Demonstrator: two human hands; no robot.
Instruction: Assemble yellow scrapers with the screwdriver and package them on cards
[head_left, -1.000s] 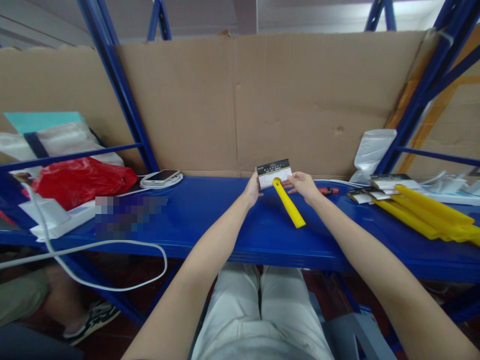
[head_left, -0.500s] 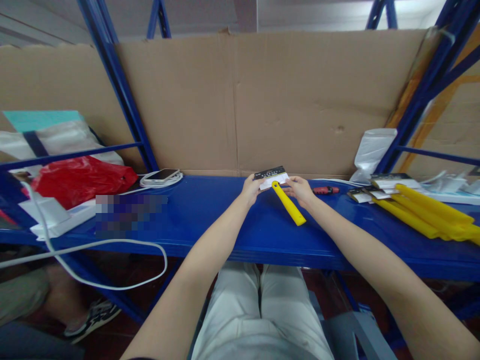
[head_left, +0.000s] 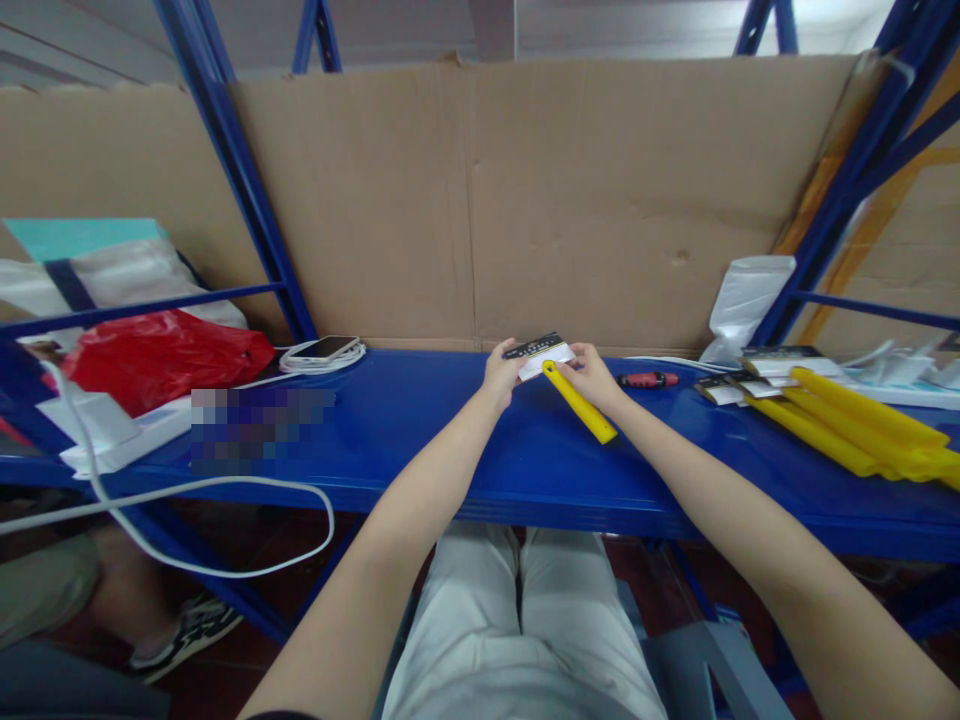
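Observation:
Between my hands is a black-and-white printed card [head_left: 541,350], tilted with its right end higher. My left hand [head_left: 500,374] is closed on the card's left end. My right hand [head_left: 591,374] is closed at its right end, with fingers beside the top of a yellow handle [head_left: 585,408]. That handle has a hole in its upper end, which overlaps the card's lower edge, and it slants down to the right above the blue shelf [head_left: 420,425]. Whether the card is fixed to the handle, I cannot tell. A red-and-black tool [head_left: 648,380] lies just right of my right hand.
Several yellow handles with similar cards [head_left: 870,420] are piled at the right. A clear plastic bag [head_left: 746,305] leans near the right post. A phone [head_left: 328,348] on coiled white cable, a red bag [head_left: 172,355] and a white power strip [head_left: 142,440] lie left. Cardboard [head_left: 480,200] stands behind.
My right hand has moved slightly left, its fingers closing in by the handle's top. The card has tilted more, and the handle's lower end has swung slightly up and right.

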